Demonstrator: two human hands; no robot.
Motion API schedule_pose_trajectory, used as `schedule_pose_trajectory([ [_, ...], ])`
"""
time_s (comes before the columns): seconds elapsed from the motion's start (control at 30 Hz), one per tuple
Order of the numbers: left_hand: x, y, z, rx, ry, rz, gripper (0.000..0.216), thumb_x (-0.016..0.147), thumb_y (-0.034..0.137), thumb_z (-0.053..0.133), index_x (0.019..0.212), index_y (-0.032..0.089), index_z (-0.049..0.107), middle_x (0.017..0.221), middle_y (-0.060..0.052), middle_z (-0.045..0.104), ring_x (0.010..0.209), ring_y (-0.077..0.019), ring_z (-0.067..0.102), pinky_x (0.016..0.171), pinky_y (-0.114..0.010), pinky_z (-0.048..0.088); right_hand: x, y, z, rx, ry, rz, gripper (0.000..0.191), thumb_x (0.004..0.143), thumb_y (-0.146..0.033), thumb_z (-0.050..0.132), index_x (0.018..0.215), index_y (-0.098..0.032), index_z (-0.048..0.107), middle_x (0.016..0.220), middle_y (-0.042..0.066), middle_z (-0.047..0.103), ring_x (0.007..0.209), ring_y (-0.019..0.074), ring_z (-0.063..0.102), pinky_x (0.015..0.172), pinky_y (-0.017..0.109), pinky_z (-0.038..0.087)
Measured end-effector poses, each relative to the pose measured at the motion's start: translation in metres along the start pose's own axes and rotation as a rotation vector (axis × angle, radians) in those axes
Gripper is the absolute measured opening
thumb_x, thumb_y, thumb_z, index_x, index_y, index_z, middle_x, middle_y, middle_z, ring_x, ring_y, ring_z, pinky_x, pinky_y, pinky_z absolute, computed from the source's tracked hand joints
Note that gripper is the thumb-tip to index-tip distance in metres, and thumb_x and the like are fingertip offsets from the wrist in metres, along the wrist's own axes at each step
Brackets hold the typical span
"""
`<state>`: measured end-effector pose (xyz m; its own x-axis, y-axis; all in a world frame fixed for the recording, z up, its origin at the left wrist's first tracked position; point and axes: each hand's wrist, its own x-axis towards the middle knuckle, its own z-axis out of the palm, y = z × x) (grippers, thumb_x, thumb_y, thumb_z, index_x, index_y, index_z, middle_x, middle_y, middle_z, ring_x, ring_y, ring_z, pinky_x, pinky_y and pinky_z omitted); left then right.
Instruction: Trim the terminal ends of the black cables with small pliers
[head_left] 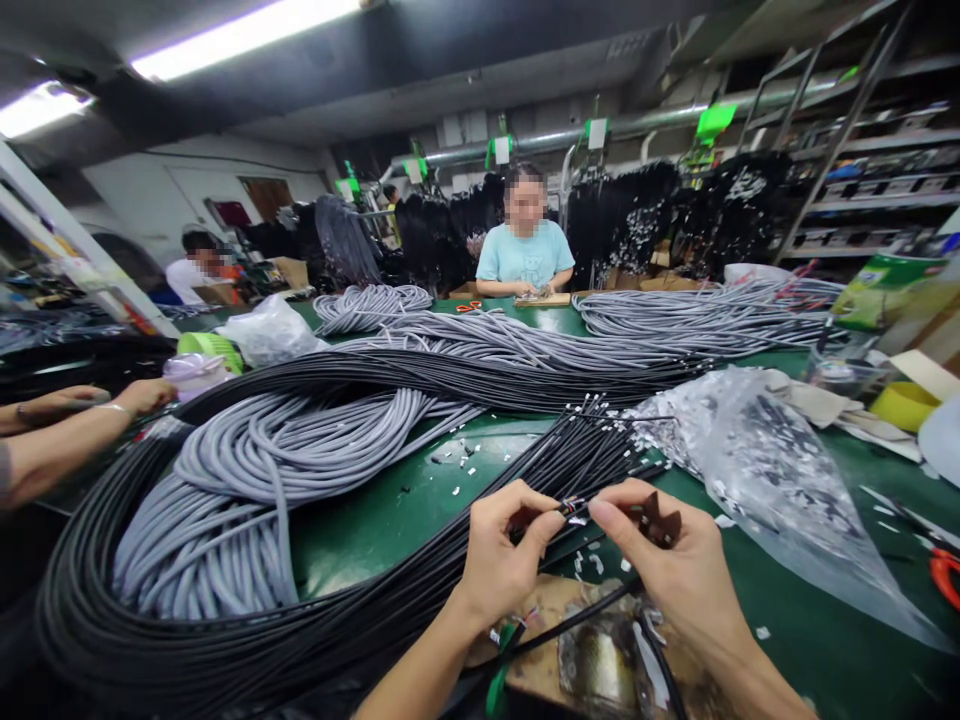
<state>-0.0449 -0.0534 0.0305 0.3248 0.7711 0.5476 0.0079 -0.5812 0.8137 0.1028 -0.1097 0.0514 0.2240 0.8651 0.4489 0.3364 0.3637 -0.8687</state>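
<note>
My left hand [504, 550] is closed in a pinch on the end of a black cable [559, 508], where thin coloured wires stick out. My right hand [660, 555] is also closed, its thumb and forefinger pinching the same wire ends at the tip, with a small dark piece [660, 520] held against the other fingers. Both hands meet over a worn wooden board [570, 640] at the near table edge. A bundle of black cables [577, 450] with stripped ends lies just beyond the hands.
Large coils of grey cable [247, 470] and black cable [150, 620] cover the green table [390, 500]. A clear plastic bag [757, 470] of small parts lies right. A co-worker's arm [67, 420] rests at left; a person in a light blue shirt [525, 255] sits opposite.
</note>
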Motion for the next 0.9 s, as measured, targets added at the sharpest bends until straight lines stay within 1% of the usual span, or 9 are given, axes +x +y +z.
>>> schedule_pose_trajectory([
  [0.07,0.000,0.000,0.001,-0.127,-0.041,-0.126,0.017,0.082,0.027,0.056,0.073,0.013,0.061,0.060,0.001,0.053,0.043,-0.0047,0.043,0.040,-0.017,0.035,0.000,0.001,0.000,-0.038,0.073,-0.041,0.017,0.082,-0.031,0.059,0.071,-0.019,0.063,0.061,-0.001,0.054,0.051,0.0096,0.043,0.045,0.021,0.034],
  [0.17,-0.001,-0.002,0.002,-0.225,-0.065,-0.217,0.024,0.081,0.034,0.057,0.073,0.012,0.060,0.056,0.002,0.051,0.038,-0.0033,0.039,0.036,-0.016,0.031,0.001,0.002,0.001,-0.092,0.073,-0.106,0.011,0.082,-0.027,0.058,0.077,-0.019,0.064,0.070,0.001,0.058,0.056,0.0114,0.048,0.048,0.022,0.037],
  [0.37,0.001,-0.004,0.003,-0.250,-0.065,-0.250,0.028,0.080,0.038,0.058,0.072,0.012,0.060,0.055,0.001,0.052,0.038,-0.0035,0.039,0.036,-0.016,0.030,0.000,0.005,0.004,-0.166,-0.004,-0.209,0.012,0.083,-0.023,0.057,0.090,-0.021,0.066,0.080,0.004,0.061,0.064,0.0135,0.055,0.054,0.024,0.043],
  [0.53,0.003,0.002,0.002,-0.255,-0.076,-0.281,0.032,0.076,0.043,0.060,0.070,0.011,0.061,0.053,0.002,0.051,0.037,-0.0034,0.038,0.036,-0.017,0.030,0.000,0.007,0.006,-0.168,0.015,-0.262,0.008,0.083,-0.023,0.057,0.084,-0.020,0.065,0.076,0.004,0.060,0.065,0.0137,0.055,0.056,0.024,0.043],
  [0.63,0.005,0.006,0.002,-0.288,-0.103,-0.330,0.035,0.071,0.045,0.065,0.067,0.011,0.062,0.052,0.001,0.052,0.037,-0.0030,0.037,0.036,-0.017,0.028,0.004,0.008,0.003,-0.141,-0.017,-0.207,0.014,0.083,-0.028,0.057,0.074,-0.019,0.063,0.069,0.003,0.058,0.061,0.0132,0.053,0.056,0.024,0.042],
  [0.73,0.010,0.006,0.004,-0.384,-0.148,-0.390,0.035,0.064,0.045,0.070,0.063,0.010,0.063,0.048,0.002,0.051,0.037,-0.0028,0.035,0.035,-0.017,0.025,0.011,0.011,0.000,-0.117,-0.144,-0.118,0.028,0.082,-0.039,0.054,0.066,-0.017,0.058,0.062,0.001,0.054,0.055,0.0118,0.050,0.050,0.023,0.041],
  [0.8,0.013,0.002,0.004,-0.430,-0.154,-0.416,0.035,0.060,0.043,0.073,0.060,0.010,0.063,0.046,0.003,0.049,0.037,-0.0026,0.034,0.035,-0.017,0.024,0.017,0.013,-0.001,-0.130,-0.195,-0.095,0.033,0.083,-0.045,0.051,0.066,-0.017,0.057,0.055,-0.001,0.051,0.048,0.0102,0.046,0.044,0.022,0.038],
  [0.83,0.015,-0.001,0.004,-0.441,-0.143,-0.423,0.035,0.059,0.042,0.074,0.059,0.010,0.063,0.045,0.004,0.047,0.037,-0.0022,0.034,0.035,-0.017,0.023,0.020,0.014,-0.003,-0.148,-0.197,-0.093,0.035,0.082,-0.047,0.050,0.066,-0.017,0.057,0.052,-0.002,0.050,0.045,0.0097,0.045,0.043,0.022,0.036],
  [0.9,0.016,-0.006,0.001,-0.458,-0.098,-0.430,0.035,0.061,0.043,0.072,0.061,0.009,0.063,0.044,0.005,0.045,0.036,-0.0013,0.031,0.035,-0.016,0.019,0.024,0.013,-0.006,-0.207,-0.156,-0.098,0.035,0.082,-0.048,0.049,0.066,-0.017,0.057,0.053,-0.002,0.052,0.045,0.0099,0.045,0.042,0.022,0.036],
])
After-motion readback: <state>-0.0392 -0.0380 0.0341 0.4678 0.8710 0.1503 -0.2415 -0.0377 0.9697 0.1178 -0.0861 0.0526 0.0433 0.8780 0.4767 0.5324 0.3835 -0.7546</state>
